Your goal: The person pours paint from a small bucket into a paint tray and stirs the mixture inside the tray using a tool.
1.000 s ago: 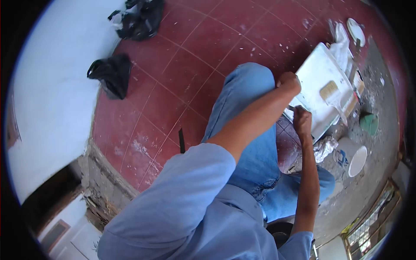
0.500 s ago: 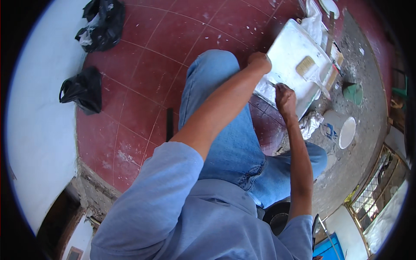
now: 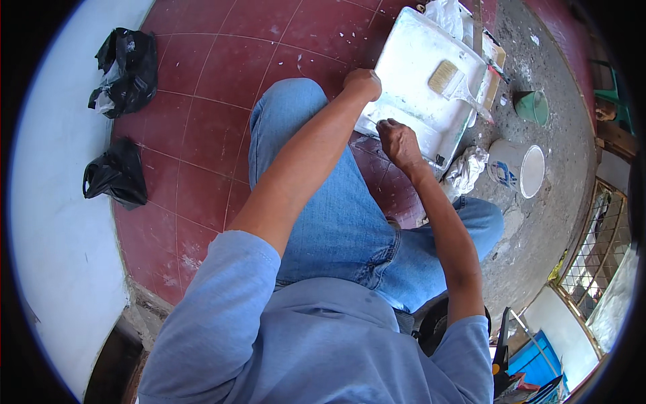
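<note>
A white paint tray (image 3: 408,47), smeared with paint, lies tilted ahead of me on the right. My left hand (image 3: 363,85) is closed round its left edge, the fingertips partly hidden. At the tray's near end is my right hand (image 3: 400,143), with its fingers bent together in a pinch. Something thin seems to stick out beside those fingers, too small to name. A wide paintbrush (image 3: 444,79) with pale bristles and a whitish handle rests across the tray's right side, and neither hand touches it.
Right of the tray stand a white bucket (image 3: 505,161) and a green cup (image 3: 528,106), with a crumpled white bag (image 3: 465,168) nearer. Two black plastic bags (image 3: 128,71) sit by the white wall (image 3: 54,202). Red tiles (image 3: 232,71) meet grey concrete (image 3: 558,161) on the right.
The whole view has shifted, so the tray, bags and bucket appear further left. My right hand sits slightly lower against the tray's near end. My left hand stays on the edge.
</note>
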Available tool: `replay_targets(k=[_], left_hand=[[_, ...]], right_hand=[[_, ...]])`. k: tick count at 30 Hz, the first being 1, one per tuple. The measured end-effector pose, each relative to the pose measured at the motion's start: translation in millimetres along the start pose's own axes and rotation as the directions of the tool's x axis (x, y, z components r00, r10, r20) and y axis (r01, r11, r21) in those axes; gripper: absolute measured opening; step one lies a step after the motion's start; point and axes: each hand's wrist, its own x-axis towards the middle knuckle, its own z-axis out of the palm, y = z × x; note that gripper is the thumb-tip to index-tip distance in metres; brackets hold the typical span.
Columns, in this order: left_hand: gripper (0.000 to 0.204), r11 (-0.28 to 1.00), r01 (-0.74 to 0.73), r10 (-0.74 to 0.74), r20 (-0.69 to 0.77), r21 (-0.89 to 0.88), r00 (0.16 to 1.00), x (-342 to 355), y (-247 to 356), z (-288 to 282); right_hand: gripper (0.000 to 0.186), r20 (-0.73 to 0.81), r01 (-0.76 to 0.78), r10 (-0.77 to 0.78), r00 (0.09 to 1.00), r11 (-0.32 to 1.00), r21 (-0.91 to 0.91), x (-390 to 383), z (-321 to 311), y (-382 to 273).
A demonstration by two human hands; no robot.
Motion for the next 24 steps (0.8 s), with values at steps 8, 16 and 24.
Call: replay_targets(k=[8,16,24], left_hand=[[0.017,1.0,0.025,-0.024,-0.036,0.009,0.999,4,1,-1],[0.018,0.998,-0.027,0.027,-0.013,0.056,1.0,20,-19,4],[0.019,0.997,-0.038,0.046,0.129,-0.061,0.991,8,9,-1]], right_hand=[[0.013,-0.139,0.019,-0.016,0.99,1.0,0.022,18,-3,-2],[0.018,-0.121,-0.086,0.083,0.989,0.996,-0.018,18,-23,8],[0.012,-0.025,0.057,-0.058,0.998,0.998,-0.039,-21,-18,26]])
